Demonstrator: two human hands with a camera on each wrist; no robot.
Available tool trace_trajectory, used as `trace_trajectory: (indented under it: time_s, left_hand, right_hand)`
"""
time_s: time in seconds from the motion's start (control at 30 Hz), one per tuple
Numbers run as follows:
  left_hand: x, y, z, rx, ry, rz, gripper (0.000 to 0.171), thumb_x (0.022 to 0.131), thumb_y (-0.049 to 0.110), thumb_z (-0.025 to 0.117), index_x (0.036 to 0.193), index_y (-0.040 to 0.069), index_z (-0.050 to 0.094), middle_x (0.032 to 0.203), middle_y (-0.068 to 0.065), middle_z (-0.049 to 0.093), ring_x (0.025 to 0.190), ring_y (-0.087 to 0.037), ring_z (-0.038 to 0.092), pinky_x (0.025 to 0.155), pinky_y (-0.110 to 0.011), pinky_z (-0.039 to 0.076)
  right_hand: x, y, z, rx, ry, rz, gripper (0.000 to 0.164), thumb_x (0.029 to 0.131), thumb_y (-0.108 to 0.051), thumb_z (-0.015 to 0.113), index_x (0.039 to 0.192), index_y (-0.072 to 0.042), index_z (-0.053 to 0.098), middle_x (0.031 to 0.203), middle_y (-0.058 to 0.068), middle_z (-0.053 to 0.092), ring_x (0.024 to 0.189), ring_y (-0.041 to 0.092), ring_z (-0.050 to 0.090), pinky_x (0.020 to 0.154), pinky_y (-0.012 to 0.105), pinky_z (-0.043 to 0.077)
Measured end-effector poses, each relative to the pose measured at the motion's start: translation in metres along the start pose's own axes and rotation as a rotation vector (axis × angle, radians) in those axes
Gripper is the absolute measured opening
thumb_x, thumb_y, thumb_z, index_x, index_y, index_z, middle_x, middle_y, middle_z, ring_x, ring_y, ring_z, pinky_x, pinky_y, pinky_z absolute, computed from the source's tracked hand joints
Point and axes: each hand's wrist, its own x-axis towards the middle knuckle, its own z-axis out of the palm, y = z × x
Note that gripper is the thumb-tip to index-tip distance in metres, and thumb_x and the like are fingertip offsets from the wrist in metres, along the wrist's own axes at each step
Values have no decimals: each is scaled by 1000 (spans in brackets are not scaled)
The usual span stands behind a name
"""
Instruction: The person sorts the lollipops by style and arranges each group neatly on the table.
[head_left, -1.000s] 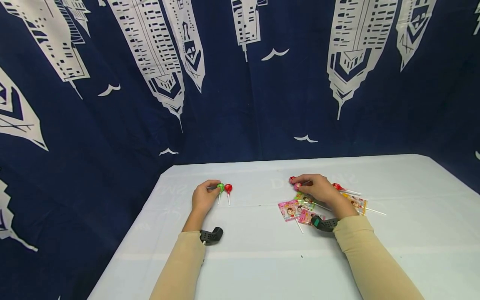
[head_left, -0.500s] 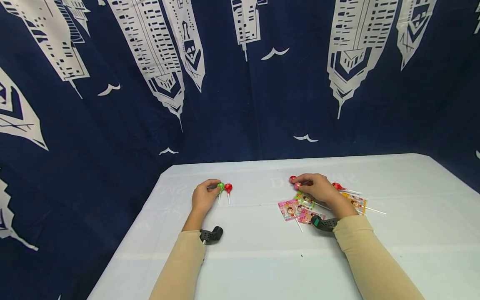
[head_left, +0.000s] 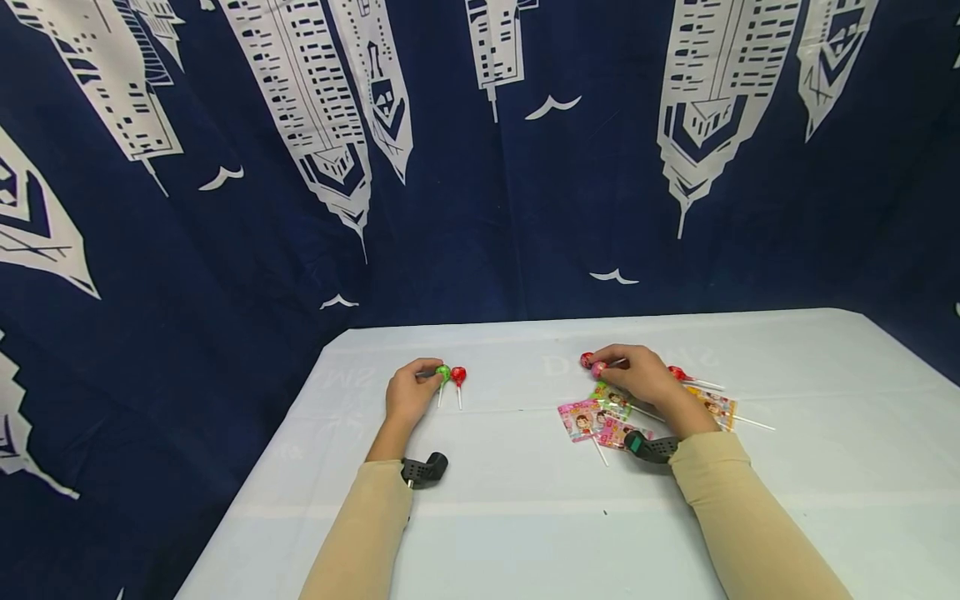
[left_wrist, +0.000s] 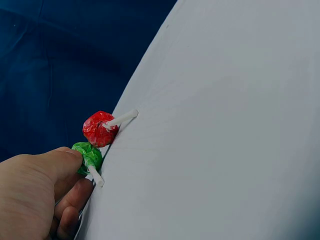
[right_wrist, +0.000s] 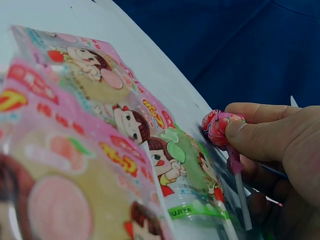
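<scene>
My left hand (head_left: 408, 396) pinches the green-wrapped ball of a lollipop (left_wrist: 89, 156) between thumb and fingers, its white stick pointing toward me. Right beside it lies a red lollipop (left_wrist: 99, 129). Farther right, my right hand (head_left: 641, 377) grips a pink-wrapped lollipop (right_wrist: 220, 132) by its ball, the stick hanging down in the right wrist view. A red lollipop ball (head_left: 587, 360) shows just past those fingertips. Under and in front of this hand are flat lollipops in printed packets: a green one (head_left: 611, 398) and pink ones (head_left: 577, 419).
Beyond the right wrist lie another red lollipop (head_left: 677, 373) and an orange packet (head_left: 711, 404) with a stick. Everything rests on a white-covered table (head_left: 510, 508). A dark blue curtain (head_left: 480, 217) with white building prints hangs behind its far edge.
</scene>
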Motion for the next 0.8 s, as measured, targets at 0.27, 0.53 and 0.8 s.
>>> trace_trajectory:
  time_s: [0.27,0.53,0.8]
  left_hand:
    - [0,0,-1,-11,1,11,22,88,17,74,110,17,76,114,-6,75,86,-18,69,74,-31,50]
    - [-1,0,-1,-10,2,14,22,88,17,75,110,17,76,113,-6,76,85,-18,68,73,-28,49]
    - [0,0,-2,-18,-12,-4,23,88,17,75,111,18,76,115,-5,75,89,-20,70,77,-32,51]
  right_hand:
    - [0,-6,-3,40,24,-2,24,95,-14,67,119,-12,72,122,16,68,97,25,66,78,29,48]
    - [-1,-14,-8,34,37,-22,25,96,-12,65,121,-11,70,121,15,68,96,23,64,78,29,48]
    - [-3,-24,-9,45,68,-18,29,96,-15,65,124,-6,68,116,16,71,97,24,64,75,28,47]
